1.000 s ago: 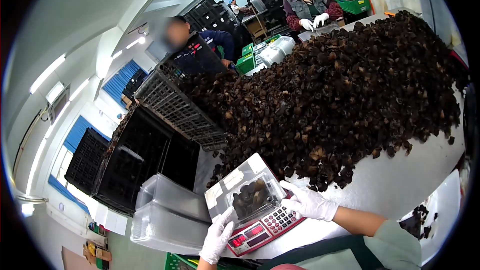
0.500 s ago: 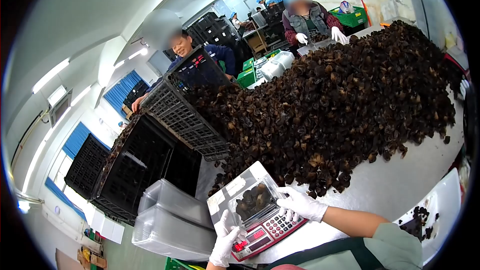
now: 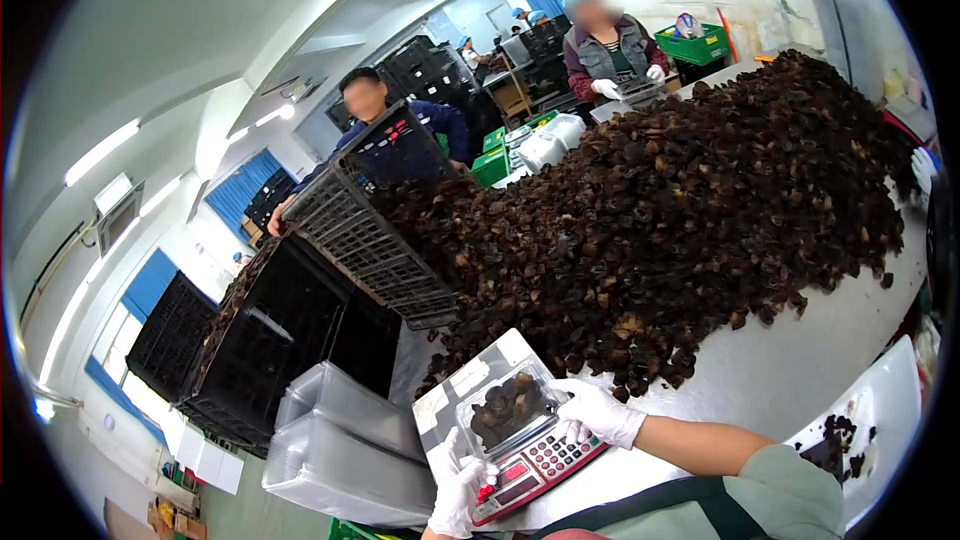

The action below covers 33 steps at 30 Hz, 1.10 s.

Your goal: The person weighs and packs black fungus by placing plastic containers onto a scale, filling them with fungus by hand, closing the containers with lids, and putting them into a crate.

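A clear plastic box (image 3: 508,410) with dark brown mushroom-like pieces inside rests on the plate of a red and white scale (image 3: 540,465). My right hand (image 3: 598,412), white-gloved, has its fingers at the right edge of the box, over the upper keypad. My gloved left hand (image 3: 457,480) is at the left of the scale's red display, fingers apart, by the box's lower left corner. Behind the scale spreads a large heap of the dark pieces (image 3: 640,210). Stacked clear boxes (image 3: 345,460) stand just left of my left hand.
A co-worker (image 3: 375,110) holds a tilted black crate (image 3: 375,230) at the heap's left. Black crates (image 3: 260,340) are stacked at left. Another gloved co-worker (image 3: 610,50) stands across the table (image 3: 770,350). A white tub (image 3: 880,420) with dark scraps is at lower right.
My left hand has moved slightly right along the scale's front. The co-worker at left has raised their head and put a hand on the crate. The far co-worker's hands have shifted.
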{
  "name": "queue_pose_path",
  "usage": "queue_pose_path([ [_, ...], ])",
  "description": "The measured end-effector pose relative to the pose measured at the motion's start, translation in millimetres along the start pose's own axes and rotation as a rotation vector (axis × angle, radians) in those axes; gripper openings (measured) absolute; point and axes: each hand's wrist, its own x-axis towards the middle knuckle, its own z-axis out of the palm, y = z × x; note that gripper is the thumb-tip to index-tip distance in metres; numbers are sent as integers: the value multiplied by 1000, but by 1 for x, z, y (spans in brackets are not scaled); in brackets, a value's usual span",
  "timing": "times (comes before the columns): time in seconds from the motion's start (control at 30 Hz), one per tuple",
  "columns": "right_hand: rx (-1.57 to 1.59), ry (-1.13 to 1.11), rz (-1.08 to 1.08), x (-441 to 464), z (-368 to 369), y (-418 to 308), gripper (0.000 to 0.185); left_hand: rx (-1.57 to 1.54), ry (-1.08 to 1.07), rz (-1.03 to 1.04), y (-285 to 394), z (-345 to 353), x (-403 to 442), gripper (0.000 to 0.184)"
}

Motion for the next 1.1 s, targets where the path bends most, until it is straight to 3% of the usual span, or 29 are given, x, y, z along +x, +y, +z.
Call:
queue_pose_path([
  [0.17, 28, 13, -13, -11, 2, -5, 66, -64, 33, 27, -5, -1, 2, 90],
  [0.2, 39, 11, -15, -14, 1, -6, 64, 84, -89, 0, -1, -9, 2, 85],
  [0.27, 86, -31, 16, -18, -3, -12, 62, 8, -3, 40, 5, 8, -18, 59],
  [0.3, 132, -38, -14, -23, -3, -12, 60, 119, 69, -37, -5, -10, -13, 62],
  [0.33, 129, -34, -2, -26, -6, -15, 60, 154, 34, 21, 14, 1, -23, 58],
  [0.43, 290, -222, 23, -37, -6, -27, 58, -55, 23, -179, 37, -9, -30, 63],
  [0.5, 156, -234, 115, -48, 6, -39, 51, -230, -67, -219, 40, -9, -55, 61],
  [0.6, -19, -283, 154, -53, 29, -46, 61, 62, -138, -211, 67, 1, -84, 68],
  [0.67, -110, -296, 155, -50, 45, -42, 61, 92, -169, -147, 62, -6, -112, 76],
  [0.73, -107, -311, 207, -44, 55, -34, 58, -60, -46, -115, 48, -10, -133, 78],
  [0.87, -118, -383, 238, -31, 55, -27, 53, 48, 339, 29, 53, -37, -194, 70],
  [0.9, -175, -342, 228, -27, 52, -27, 51, -11, 473, 143, 55, -47, -213, 58],
  [0.93, -233, -310, 221, -22, 51, -25, 50, 20, 544, 113, 69, -89, -249, 42],
  [0.97, -258, -265, 210, -20, 46, -23, 48, 161, 712, 186, 62, -119, -280, 46],
  [1.07, -237, -215, 139, -14, 18, -10, 52, 173, 1290, 499, 37, -182, -376, 57],
  [1.1, -241, -201, 135, -14, 8, -8, 52, 137, 1380, 391, 42, -184, -401, 58],
])
